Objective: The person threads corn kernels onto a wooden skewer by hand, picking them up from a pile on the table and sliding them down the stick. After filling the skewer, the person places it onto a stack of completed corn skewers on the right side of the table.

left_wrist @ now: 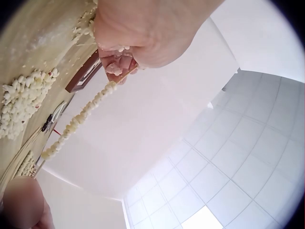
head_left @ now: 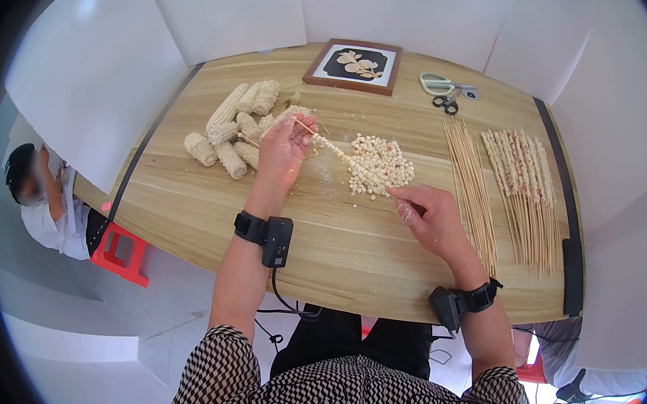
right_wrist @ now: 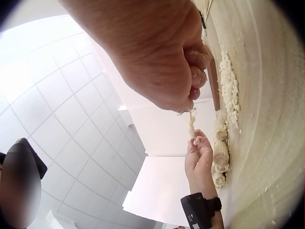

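A thin wooden skewer (left_wrist: 81,119) threaded with a row of pale corn kernels stretches between both hands. My left hand (head_left: 285,152) holds it near its left end, palm turned up, with a few loose kernels in the palm. At the other end, the thumb and fingers of my right hand (head_left: 433,219) pinch the skewer. In the right wrist view, a short piece of the threaded skewer shows between the right hand (right_wrist: 162,71) and the left hand (right_wrist: 199,157). Beneath the skewer lies a heap of loose corn kernels (head_left: 385,161) on the wooden table (head_left: 319,255).
Stripped corn cobs (head_left: 231,109) lie at the left. Bare skewers (head_left: 471,188) and finished kernel skewers (head_left: 522,173) are laid out at the right. Toward the back are a framed picture (head_left: 356,87) and scissors (head_left: 447,93). White panels (head_left: 402,9) surround the table.
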Tool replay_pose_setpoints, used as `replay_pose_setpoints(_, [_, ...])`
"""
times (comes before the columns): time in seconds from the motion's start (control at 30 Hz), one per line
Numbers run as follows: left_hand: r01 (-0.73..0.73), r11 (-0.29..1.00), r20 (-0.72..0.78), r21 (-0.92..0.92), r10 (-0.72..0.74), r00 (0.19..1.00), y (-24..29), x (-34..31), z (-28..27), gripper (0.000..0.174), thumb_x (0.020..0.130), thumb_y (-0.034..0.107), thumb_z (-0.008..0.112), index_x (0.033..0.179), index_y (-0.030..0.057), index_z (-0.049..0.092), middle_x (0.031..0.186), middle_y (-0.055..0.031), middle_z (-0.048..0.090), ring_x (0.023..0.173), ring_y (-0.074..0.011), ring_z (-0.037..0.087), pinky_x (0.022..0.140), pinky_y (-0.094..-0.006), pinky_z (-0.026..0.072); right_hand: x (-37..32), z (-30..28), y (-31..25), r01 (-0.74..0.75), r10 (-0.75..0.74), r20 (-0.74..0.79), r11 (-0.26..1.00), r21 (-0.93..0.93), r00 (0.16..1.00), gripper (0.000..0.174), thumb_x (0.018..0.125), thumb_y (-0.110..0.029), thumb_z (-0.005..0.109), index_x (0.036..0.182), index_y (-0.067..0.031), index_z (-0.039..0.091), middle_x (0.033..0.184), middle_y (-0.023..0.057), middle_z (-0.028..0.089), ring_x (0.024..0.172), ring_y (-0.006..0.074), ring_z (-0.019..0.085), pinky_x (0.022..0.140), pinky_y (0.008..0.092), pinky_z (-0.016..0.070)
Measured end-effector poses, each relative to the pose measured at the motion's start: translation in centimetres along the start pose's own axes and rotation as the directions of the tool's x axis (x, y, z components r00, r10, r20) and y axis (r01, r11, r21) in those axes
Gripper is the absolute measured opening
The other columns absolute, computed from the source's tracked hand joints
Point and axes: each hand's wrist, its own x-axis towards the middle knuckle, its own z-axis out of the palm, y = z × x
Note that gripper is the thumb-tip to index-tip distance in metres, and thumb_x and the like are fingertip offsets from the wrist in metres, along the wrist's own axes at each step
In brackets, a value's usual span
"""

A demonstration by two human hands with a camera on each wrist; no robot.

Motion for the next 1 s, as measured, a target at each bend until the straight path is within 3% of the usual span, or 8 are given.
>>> replay_pose_setpoints(0.43, [0.076,0.991,0.165,0.109,-0.094,0.982,-0.8,-1.9,2.9,0.019,0.095,0.01,0.046,0.105,0.0001,0.057,0.096,-0.0132,0.064,0.084,-0.0165,0.061,0.067,-0.0254,0.0461,0.1,0.1,0.5,0.014,-0.015,-0.054,1.0,-0.01,0.998,0.022,0.082,0.002,0.059,0.102,-0.0003,0.065,0.07,0.0115,0.058,0.058,0.0178,0.052,0.056,0.0282,0.0429])
replay_pose_setpoints(0.53, [-0.064,0.955,-0.075,0.291,0.089,0.993,-1.0,-1.5,2.8,0.02,0.093,0.007,0.043,0.103,-0.001,0.059,0.087,-0.0093,0.064,0.07,-0.0133,0.057,0.064,-0.0228,0.0447,0.2,0.1,0.5,0.028,-0.029,-0.068,0.999,-0.021,0.997,0.022,0.081,0.001,0.059,0.102,-0.0002,0.065,0.07,0.0118,0.058,0.058,0.0191,0.052,0.056,0.029,0.0429])
replay_pose_setpoints(0.6, [-0.321,0.617,0.089,0.718,0.377,0.922,-1.2,-0.7,1.2,0.023,0.088,0.002,0.044,0.107,-0.0007,0.057,0.075,-0.0036,0.06,0.064,-0.0113,0.054,0.061,-0.0205,0.0415,0.2,0.0,0.5,0.02,-0.022,-0.076,0.999,-0.032,0.997,0.021,0.081,0.001,0.059,0.101,0.0005,0.065,0.071,0.0144,0.059,0.06,0.0238,0.055,0.057,0.0317,0.0444])
replay_pose_setpoints(0.73, [-0.238,0.471,0.101,0.849,0.298,0.949,0.1,-1.7,1.8,0.024,0.085,0.001,0.047,0.106,0.0008,0.058,0.068,-0.0024,0.055,0.061,-0.0095,0.05,0.06,-0.0201,0.039,0.2,-0.1,0.6,0.03,-0.037,-0.115,0.998,-0.063,0.993,0.021,0.081,0.001,0.059,0.1,0.0004,0.065,0.071,0.0153,0.058,0.06,0.0268,0.055,0.058,0.0328,0.044])
replay_pose_setpoints(0.8, [-0.1,0.122,0.058,0.987,0.312,0.948,0.8,-2.8,4.1,0.025,0.084,-0.001,0.05,0.108,0.0021,0.06,0.073,-0.005,0.058,0.064,-0.0101,0.053,0.061,-0.0226,0.0428,0.2,-0.3,0.4,0.018,-0.028,-0.124,0.997,-0.078,0.992,0.021,0.08,0.0,0.059,0.1,0.0004,0.065,0.071,0.0155,0.058,0.061,0.0277,0.055,0.058,0.0332,0.044])
replay_pose_setpoints(0.83, [-0.101,0.122,0.059,0.987,0.304,0.951,0.2,-2.4,3.6,0.025,0.084,-0.001,0.05,0.108,0.0021,0.06,0.073,-0.005,0.058,0.064,-0.0101,0.053,0.061,-0.0226,0.0428,0.2,-0.3,0.2,0.001,-0.011,-0.129,0.997,-0.071,0.992,0.021,0.08,0.0,0.059,0.1,0.0003,0.065,0.071,0.0157,0.058,0.061,0.0281,0.055,0.059,0.0336,0.0443])
replay_pose_setpoints(0.9, [-0.508,-0.063,0.459,0.859,0.537,0.708,-1.2,-1.5,2.3,0.023,0.076,-0.002,0.058,0.098,0.0026,0.063,0.077,-0.0137,0.063,0.072,-0.0253,0.06,0.068,-0.0331,0.0478,0.2,-0.4,0.2,-0.02,0.011,-0.137,0.998,-0.064,0.991,0.02,0.08,0.0,0.059,0.1,0.0002,0.065,0.071,0.0158,0.058,0.062,0.0284,0.056,0.059,0.0339,0.0446])
replay_pose_setpoints(1.0, [-0.6,-0.195,0.625,0.776,0.361,0.691,-1.3,-1.3,1.7,0.024,0.072,0.0,0.063,0.096,0.0028,0.065,0.084,-0.0158,0.065,0.082,-0.031,0.061,0.074,-0.0376,0.0484,0.3,-0.4,0.3,0.0,-0.011,-0.148,0.998,-0.07,0.989,0.02,0.081,-0.001,0.059,0.1,0.0002,0.065,0.074,0.0164,0.059,0.064,0.0292,0.057,0.061,0.0345,0.0455])
